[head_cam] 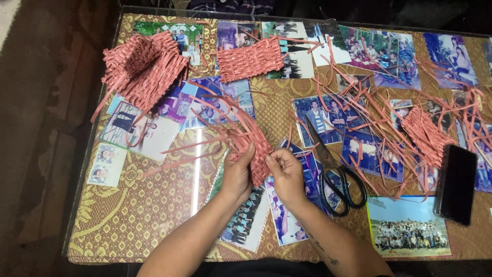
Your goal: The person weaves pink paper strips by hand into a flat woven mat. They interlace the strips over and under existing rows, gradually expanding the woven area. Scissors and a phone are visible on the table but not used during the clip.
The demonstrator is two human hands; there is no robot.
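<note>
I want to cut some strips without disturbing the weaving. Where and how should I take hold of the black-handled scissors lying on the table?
Grip the black-handled metal scissors by the two black finger loops, which lie at the near end, just right of the right hand. Come from the near right side: the blades are spread and point away toward the far left, and loose pink paper strips crowd the far side.

1. The left hand [237, 173] and right hand [287, 173] cover the near end of the pink woven strip piece [251, 138].
2. Both forearms run off the bottom edge.
3. Photographs [453, 54] under the glass are cut off at the right edge.
4. The photographed faces are too small to tell.
</note>
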